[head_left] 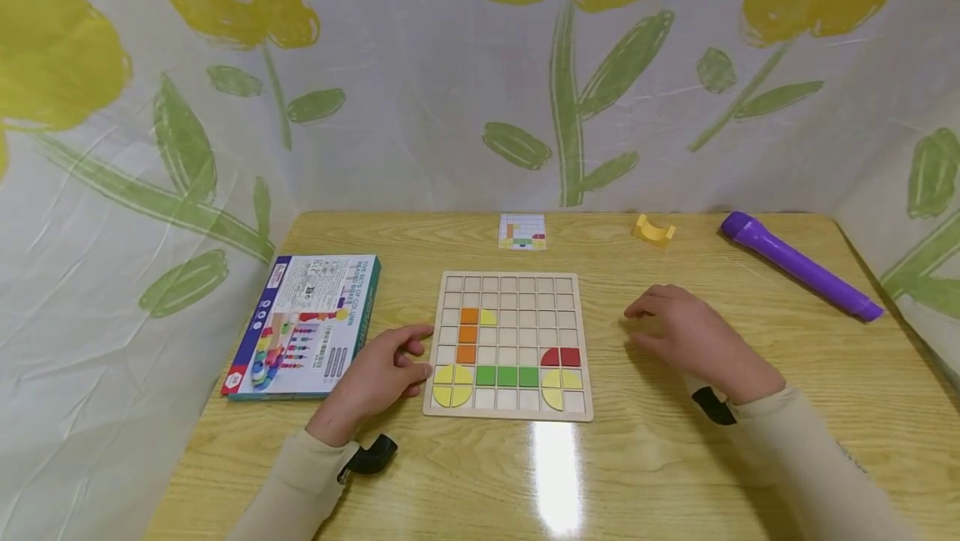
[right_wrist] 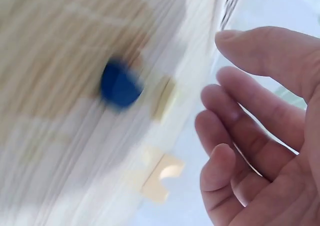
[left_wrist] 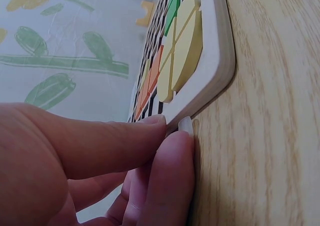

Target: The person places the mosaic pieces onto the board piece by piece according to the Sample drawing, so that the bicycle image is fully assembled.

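Observation:
A pale wooden grid board (head_left: pixel 507 428) lies flat, holding orange squares (head_left: pixel 468 333), green squares (head_left: pixel 507 376), yellow quarter circles (head_left: pixel 444 395) and red pieces (head_left: pixel 570 357). My left hand (head_left: pixel 381 376) touches the board's left edge with its fingertips and thumb; the other fingers curl loosely in the left wrist view. Right of the board, my right hand (head_left: pixel 678 333) hovers over the table, fingers loosely bent and nothing held. In the right wrist view, a blurred blue rounded piece (right_wrist: pixel 120 86) and a small yellow piece (right_wrist: pixel 163 98) lie beyond my fingertips; the head view hides both.
A small pattern card (head_left: pixel 522 232) lies behind the board. At the back right stand a yellow arch block (head_left: pixel 655 233) and a purple tube (head_left: pixel 802 266) with a wider end. A printed box (head_left: pixel 303 324) lies at left, close to my left hand.

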